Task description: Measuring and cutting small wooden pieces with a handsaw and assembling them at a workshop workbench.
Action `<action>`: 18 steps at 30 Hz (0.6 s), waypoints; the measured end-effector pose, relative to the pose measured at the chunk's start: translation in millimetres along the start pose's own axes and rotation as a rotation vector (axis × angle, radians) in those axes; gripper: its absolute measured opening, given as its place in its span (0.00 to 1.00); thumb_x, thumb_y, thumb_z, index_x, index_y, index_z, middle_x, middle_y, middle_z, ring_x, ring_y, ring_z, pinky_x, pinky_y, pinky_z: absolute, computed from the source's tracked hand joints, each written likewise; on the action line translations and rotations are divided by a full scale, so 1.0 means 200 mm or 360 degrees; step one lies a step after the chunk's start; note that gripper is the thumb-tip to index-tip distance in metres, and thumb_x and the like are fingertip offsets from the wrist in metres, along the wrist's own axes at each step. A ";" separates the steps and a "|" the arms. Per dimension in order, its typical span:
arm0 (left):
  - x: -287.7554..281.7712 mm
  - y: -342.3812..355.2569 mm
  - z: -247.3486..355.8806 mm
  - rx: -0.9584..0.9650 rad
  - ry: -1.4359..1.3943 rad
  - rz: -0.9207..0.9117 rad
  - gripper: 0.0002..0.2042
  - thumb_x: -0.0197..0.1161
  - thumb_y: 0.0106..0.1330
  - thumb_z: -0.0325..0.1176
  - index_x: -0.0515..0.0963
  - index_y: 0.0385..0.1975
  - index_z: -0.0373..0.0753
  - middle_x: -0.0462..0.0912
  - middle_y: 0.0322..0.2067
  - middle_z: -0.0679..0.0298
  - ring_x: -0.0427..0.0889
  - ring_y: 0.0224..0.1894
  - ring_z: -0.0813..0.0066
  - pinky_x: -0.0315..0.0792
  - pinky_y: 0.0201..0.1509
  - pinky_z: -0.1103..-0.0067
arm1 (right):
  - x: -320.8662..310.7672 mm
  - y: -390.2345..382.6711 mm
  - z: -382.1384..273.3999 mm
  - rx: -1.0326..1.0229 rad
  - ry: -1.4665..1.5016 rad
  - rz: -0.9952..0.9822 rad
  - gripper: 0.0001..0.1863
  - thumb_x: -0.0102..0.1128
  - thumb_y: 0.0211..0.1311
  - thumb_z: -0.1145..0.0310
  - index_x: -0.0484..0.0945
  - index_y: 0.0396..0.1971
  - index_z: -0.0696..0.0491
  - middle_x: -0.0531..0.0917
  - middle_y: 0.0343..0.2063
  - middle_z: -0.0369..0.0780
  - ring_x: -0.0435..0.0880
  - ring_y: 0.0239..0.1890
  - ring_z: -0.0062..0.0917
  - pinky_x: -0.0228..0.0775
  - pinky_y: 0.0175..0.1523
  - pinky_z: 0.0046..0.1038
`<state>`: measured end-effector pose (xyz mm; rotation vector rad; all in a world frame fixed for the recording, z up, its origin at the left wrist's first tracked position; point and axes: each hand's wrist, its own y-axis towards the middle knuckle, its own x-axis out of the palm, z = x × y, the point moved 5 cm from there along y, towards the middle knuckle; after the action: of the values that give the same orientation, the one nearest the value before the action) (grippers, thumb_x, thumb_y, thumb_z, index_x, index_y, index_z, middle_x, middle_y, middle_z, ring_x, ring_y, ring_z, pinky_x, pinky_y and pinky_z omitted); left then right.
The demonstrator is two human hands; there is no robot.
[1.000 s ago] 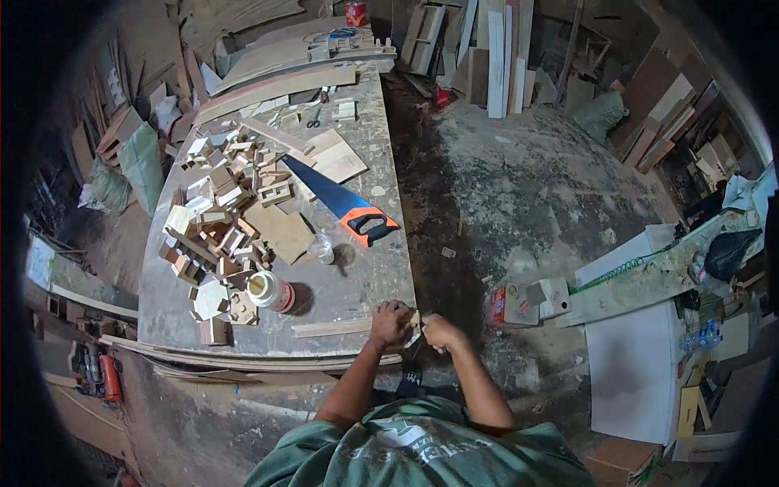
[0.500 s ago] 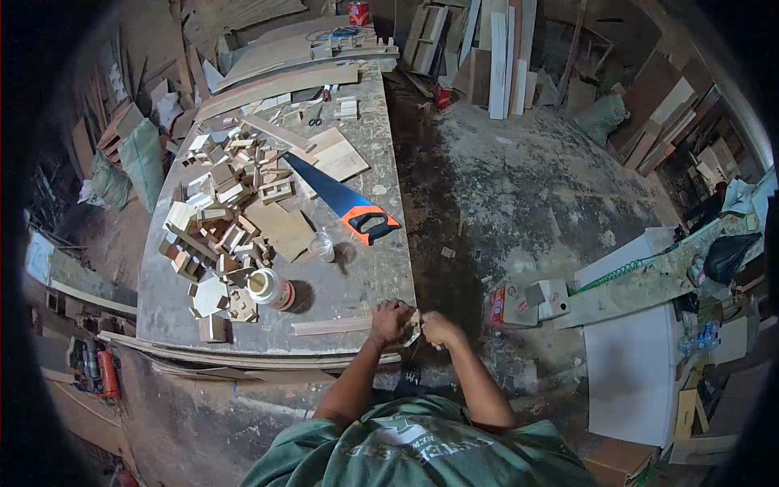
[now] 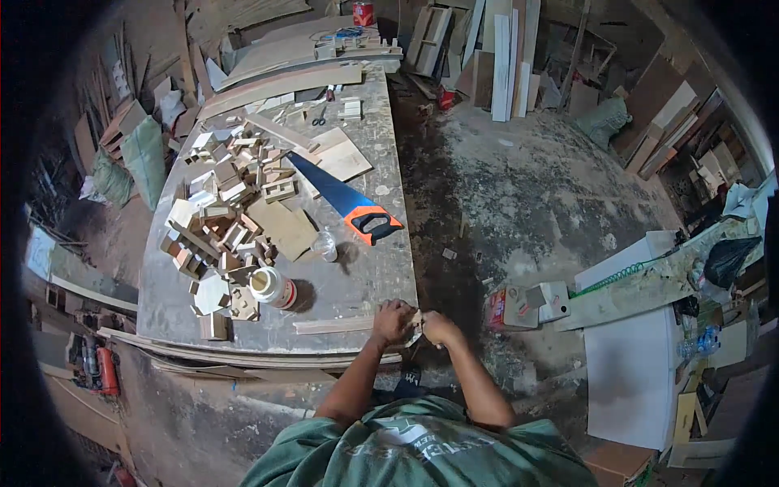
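Note:
My left hand [image 3: 393,321] is closed over the right end of a narrow wooden strip [image 3: 333,325], holding it at the table's near right corner. Just past the table edge, my right hand [image 3: 442,329] is closed next to the strip's end. A small pale piece shows between the two hands, but what the right fingers grip is hidden. Left of the strip stands a white glue-like jar [image 3: 280,290] with an open top. A clear plastic cup [image 3: 325,246] sits behind it. Farther back lies a handsaw [image 3: 345,197] with a blue blade and an orange and black handle.
Small wooden blocks [image 3: 230,191] are heaped on the left of the worktable [image 3: 365,276]. Scissors [image 3: 319,121] and flat boards [image 3: 337,154] lie farther back. A red and white box [image 3: 511,308] stands on the floor at right, near a white panel [image 3: 629,377]. Boards lean on the far wall.
The view has shifted slightly. Both hands stay at the strip's end, with hardly any visible movement; the saw, jar and blocks keep their places on the table.

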<state>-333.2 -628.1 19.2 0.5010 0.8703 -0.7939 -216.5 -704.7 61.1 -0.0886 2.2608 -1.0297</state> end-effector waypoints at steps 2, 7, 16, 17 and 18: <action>0.01 0.04 0.03 0.0015 -0.0030 0.0007 0.20 0.67 0.54 0.47 0.79 0.48 0.53 0.75 0.45 0.60 0.70 0.51 0.55 0.63 0.55 0.61 | 0.04 0.08 0.11 -0.0140 -0.0375 0.0176 0.16 0.49 0.56 0.77 0.80 0.43 0.59 0.83 0.39 0.56 0.85 0.37 0.49 0.77 0.37 0.43; 0.02 0.02 0.00 0.0038 -0.0039 -0.0023 0.20 0.66 0.53 0.46 0.79 0.48 0.51 0.75 0.46 0.61 0.70 0.51 0.55 0.62 0.56 0.61 | 0.01 0.06 0.04 -0.0174 -0.0117 0.0108 0.16 0.51 0.59 0.75 0.79 0.47 0.56 0.83 0.37 0.57 0.85 0.32 0.49 0.77 0.34 0.44; 0.01 0.03 0.01 0.0013 -0.0030 -0.0055 0.21 0.66 0.56 0.48 0.79 0.49 0.51 0.74 0.49 0.62 0.70 0.51 0.53 0.62 0.55 0.59 | -0.01 0.01 0.08 -0.0118 -0.0023 -0.0003 0.19 0.41 0.57 0.81 0.77 0.47 0.61 0.83 0.30 0.57 0.85 0.25 0.43 0.74 0.27 0.44; 0.01 0.04 0.01 0.0021 -0.0029 -0.0046 0.21 0.66 0.56 0.48 0.79 0.49 0.51 0.74 0.49 0.62 0.70 0.51 0.53 0.62 0.55 0.59 | 0.00 0.06 0.11 -0.0136 -0.0282 0.0052 0.19 0.42 0.57 0.80 0.77 0.46 0.61 0.83 0.30 0.56 0.86 0.27 0.44 0.75 0.28 0.45; 0.01 0.02 0.01 0.0010 -0.0022 -0.0034 0.21 0.66 0.56 0.48 0.79 0.49 0.51 0.74 0.49 0.62 0.70 0.51 0.53 0.62 0.55 0.59 | -0.03 -0.07 0.02 -0.0180 -0.0041 0.0153 0.17 0.44 0.55 0.80 0.78 0.44 0.62 0.83 0.29 0.56 0.86 0.28 0.45 0.74 0.28 0.46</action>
<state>-327.7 -628.0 18.1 0.4923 0.8620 -0.8190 -212.3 -716.3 71.5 -0.0404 2.2760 -0.8460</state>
